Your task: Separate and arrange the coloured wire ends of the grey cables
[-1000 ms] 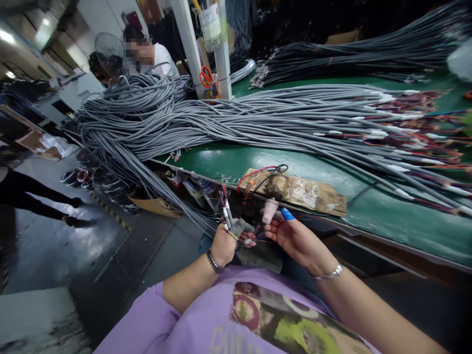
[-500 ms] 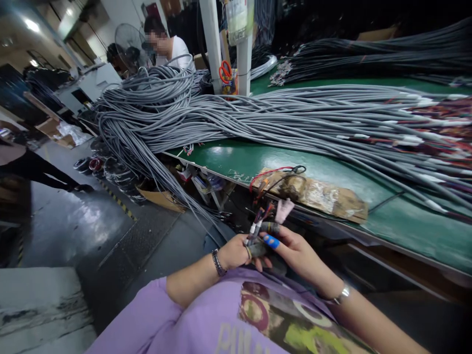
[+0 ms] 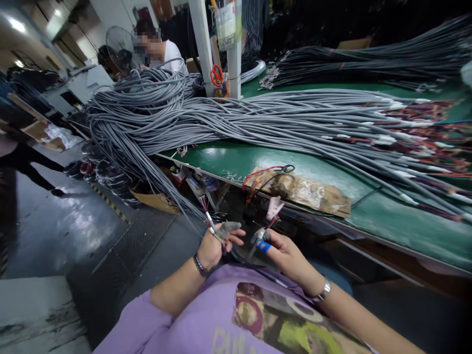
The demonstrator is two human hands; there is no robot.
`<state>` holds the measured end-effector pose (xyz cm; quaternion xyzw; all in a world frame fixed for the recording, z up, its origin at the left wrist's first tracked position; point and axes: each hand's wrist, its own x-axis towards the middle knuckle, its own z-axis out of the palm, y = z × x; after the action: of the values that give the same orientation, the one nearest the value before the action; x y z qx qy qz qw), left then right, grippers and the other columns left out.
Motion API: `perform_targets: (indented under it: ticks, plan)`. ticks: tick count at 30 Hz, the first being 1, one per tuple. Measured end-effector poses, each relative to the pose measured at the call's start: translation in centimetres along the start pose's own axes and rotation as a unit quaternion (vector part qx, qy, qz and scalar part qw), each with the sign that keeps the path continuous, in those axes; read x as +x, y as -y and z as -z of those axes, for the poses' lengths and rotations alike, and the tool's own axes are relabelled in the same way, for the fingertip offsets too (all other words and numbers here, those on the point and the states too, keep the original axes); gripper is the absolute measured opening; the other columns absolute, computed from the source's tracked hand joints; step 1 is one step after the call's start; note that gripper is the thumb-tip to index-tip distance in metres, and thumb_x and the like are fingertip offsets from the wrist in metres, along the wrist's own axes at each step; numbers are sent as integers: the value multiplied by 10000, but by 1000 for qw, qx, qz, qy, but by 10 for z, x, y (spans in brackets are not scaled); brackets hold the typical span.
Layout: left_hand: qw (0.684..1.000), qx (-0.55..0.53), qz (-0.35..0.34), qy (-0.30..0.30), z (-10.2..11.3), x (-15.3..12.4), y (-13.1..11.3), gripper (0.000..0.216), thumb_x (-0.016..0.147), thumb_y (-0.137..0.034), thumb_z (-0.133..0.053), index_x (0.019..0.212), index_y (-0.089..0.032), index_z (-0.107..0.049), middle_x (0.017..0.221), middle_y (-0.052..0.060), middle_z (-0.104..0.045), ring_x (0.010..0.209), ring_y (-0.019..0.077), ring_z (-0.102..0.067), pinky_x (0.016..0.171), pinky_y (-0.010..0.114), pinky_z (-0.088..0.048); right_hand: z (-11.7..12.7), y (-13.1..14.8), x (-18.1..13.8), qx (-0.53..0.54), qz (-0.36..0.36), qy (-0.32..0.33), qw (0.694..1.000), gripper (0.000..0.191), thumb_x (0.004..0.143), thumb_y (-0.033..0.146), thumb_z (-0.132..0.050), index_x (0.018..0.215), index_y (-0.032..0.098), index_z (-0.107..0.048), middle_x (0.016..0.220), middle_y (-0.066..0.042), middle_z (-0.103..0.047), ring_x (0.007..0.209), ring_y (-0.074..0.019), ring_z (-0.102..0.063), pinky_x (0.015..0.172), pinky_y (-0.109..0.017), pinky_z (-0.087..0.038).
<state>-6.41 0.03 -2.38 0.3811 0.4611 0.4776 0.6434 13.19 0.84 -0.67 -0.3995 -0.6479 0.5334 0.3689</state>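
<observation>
In front of my purple shirt, my left hand (image 3: pixel 217 242) holds a grey cable (image 3: pixel 213 227) in the crook of its thumb. White sleeving and thin coloured wires fan out from the cable's upper end. The thumb wears a grey cover, and the other fingers are partly stretched. A short gap to the right, my right hand (image 3: pixel 282 250) pinches a second cable end (image 3: pixel 261 233) between thumb and fingers. That one also has a white sleeve and dark reddish wires. Blue tape wraps the right thumb. The lower parts of both cables are partly hidden by my hands.
A green bench (image 3: pixel 228 160) carries a long bundle of grey cables (image 3: pixel 221 115), its ends fanned out at right. A taped cardboard piece (image 3: pixel 313 194) with red and black leads lies at the bench edge. Orange-handled scissors (image 3: pixel 217 75) hang by a post. A co-worker (image 3: pixel 171 54) is behind.
My hands were together around the cable ends and have moved apart. The left went left with one cable; the right keeps the other. The view has shifted slightly.
</observation>
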Motion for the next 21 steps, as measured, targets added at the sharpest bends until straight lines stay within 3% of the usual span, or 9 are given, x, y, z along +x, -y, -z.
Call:
perform_targets:
  ticks: [2, 5, 8, 14, 21]
  plan:
    - [999, 41, -28, 7, -1, 0, -9, 482, 782, -543, -642, 993, -117, -719, 954, 151, -722, 628, 145, -624, 463, 202, -383, -3, -1, 0, 10, 1, 40, 999, 336, 840, 501, -565, 736, 183, -594, 737, -25, -564, 686, -159, -478, 653, -276, -438]
    - [988, 109, -75, 82, -7, 2, -21, 516, 728, -534, -713, 1058, -137, -718, 1025, 133, -717, 862, 208, -656, 735, 270, -502, -9, -4, 0, 21, -8, 98, 995, 367, 817, 521, -595, 694, 176, -579, 717, -15, -537, 684, -154, -453, 651, -272, -421]
    - [975, 148, -85, 139, -13, 5, -25, 582, 713, -619, -677, 1021, -127, -730, 1006, 137, -722, 947, 249, -653, 890, 345, -483, -12, -9, -1, 57, -42, 122, 990, 390, 793, 552, -611, 701, 175, -576, 704, -3, -529, 683, -152, -447, 665, -279, -420]
    - [972, 149, -65, 169, -17, 10, -19, 586, 718, -657, -640, 960, -133, -743, 935, 125, -729, 897, 243, -663, 881, 351, -486, -11, -17, -3, 125, -98, 106, 982, 388, 748, 539, -663, 698, 167, -564, 695, 17, -499, 665, -131, -410, 659, -272, -391]
    - [979, 121, -20, 162, -25, 12, -21, 538, 684, -630, -693, 840, -118, -747, 855, 120, -720, 834, 223, -653, 830, 328, -484, -10, -13, 1, 132, -140, 181, 964, 384, 728, 521, -685, 653, 156, -592, 630, 30, -470, 622, -116, -369, 624, -264, -371]
